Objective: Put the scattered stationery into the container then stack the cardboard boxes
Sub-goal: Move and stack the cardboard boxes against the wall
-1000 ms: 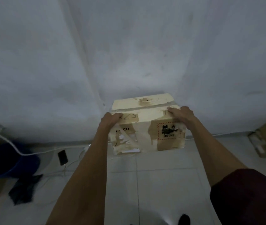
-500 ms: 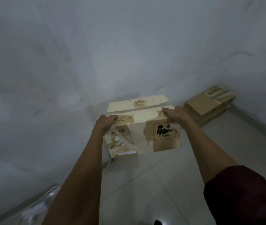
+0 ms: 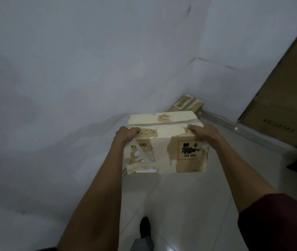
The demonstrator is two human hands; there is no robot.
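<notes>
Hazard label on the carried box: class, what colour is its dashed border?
Red, on the hazard label of the cardboard box; the head view shows it best.

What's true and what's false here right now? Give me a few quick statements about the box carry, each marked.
1. The left hand and right hand grip the box at its near top corners. True.
2. The box has been set down. False: it is held in the air above the floor.
3. More cardboard boxes lie in the corner by the wall. True.
4. The label on the box has a green border. False: the label's border is a red dashed line.
</notes>
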